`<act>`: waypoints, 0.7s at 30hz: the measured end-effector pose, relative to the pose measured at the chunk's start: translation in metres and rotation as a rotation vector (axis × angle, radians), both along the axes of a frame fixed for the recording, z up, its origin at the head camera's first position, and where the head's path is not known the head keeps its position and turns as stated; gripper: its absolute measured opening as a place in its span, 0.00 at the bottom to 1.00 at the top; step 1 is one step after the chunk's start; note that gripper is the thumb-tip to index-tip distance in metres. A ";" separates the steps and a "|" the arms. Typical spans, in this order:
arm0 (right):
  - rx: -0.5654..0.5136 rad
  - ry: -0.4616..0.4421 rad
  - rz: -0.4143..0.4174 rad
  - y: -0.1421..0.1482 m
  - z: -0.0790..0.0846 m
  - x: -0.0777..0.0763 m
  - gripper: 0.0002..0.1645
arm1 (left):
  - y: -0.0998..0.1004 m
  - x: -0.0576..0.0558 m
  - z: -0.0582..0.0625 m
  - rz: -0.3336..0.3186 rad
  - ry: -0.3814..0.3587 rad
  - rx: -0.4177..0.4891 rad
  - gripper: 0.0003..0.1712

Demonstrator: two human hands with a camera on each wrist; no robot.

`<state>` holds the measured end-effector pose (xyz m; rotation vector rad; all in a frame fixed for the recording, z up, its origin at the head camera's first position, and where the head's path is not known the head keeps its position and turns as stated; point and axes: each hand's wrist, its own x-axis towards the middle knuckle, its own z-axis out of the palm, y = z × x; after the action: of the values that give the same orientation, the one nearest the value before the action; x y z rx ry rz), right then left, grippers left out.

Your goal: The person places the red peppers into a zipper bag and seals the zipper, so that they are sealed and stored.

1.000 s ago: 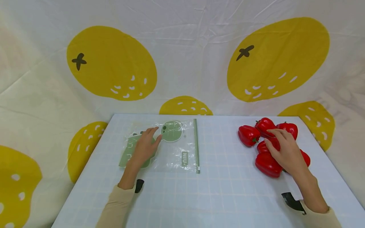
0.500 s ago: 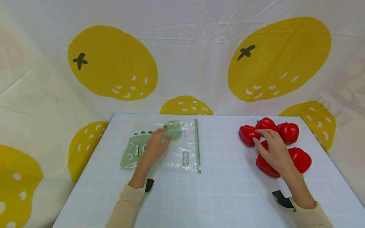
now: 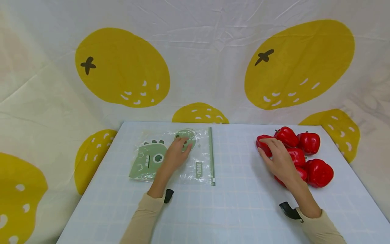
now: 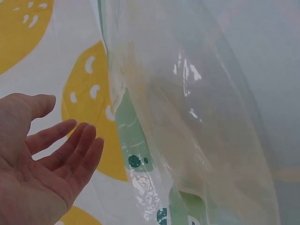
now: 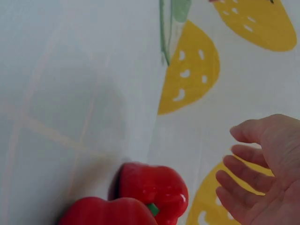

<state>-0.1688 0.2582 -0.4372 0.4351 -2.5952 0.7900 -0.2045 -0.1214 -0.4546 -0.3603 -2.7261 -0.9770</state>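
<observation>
A clear zip bag [image 3: 187,173] printed with green cartoon figures lies flat on the left half of the table. Over it hovers my left hand [image 3: 175,154], fingers loosely bent and holding nothing; the left wrist view shows the hand [image 4: 56,159] apart from the plastic bag [image 4: 187,117]. My right hand [image 3: 280,161] is above the left side of a group of red bell peppers [image 3: 318,173], partly hiding the leftmost pepper [image 3: 264,142]. In the right wrist view the relaxed fingers of the hand [image 5: 262,173] stay clear of the nearest pepper [image 5: 152,187].
The table [image 3: 231,210] has a pale blue checked cover. Behind it hangs a white cloth [image 3: 207,67] with large yellow fruit prints. The bag's green zip strip [image 3: 211,156] faces the middle of the table. Black wrist mounts [image 3: 289,210] sit at both cuffs.
Both hands have shifted: the left one rightward over the bag, the right one leftward across the peppers, uncovering those in the middle and on the right. Bag and peppers stay in place.
</observation>
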 end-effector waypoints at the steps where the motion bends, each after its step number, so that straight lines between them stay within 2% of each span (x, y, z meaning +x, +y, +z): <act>1: -0.004 -0.004 0.004 -0.003 -0.001 -0.001 0.35 | 0.002 -0.001 -0.001 -0.001 -0.004 0.000 0.23; 11: -0.010 0.012 0.039 -0.024 -0.010 -0.013 0.34 | 0.023 -0.002 -0.007 -0.032 0.002 0.025 0.22; 16: 0.005 0.032 0.059 -0.033 -0.016 -0.018 0.31 | 0.036 -0.003 -0.008 -0.034 -0.034 0.015 0.23; 21: 0.020 -0.006 0.052 -0.041 -0.020 -0.021 0.30 | 0.046 -0.006 -0.010 -0.032 -0.089 0.015 0.25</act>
<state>-0.1902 0.2171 -0.4572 0.5094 -2.6090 0.7840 -0.2104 -0.0751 -0.4645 -0.3677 -2.7991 -1.0462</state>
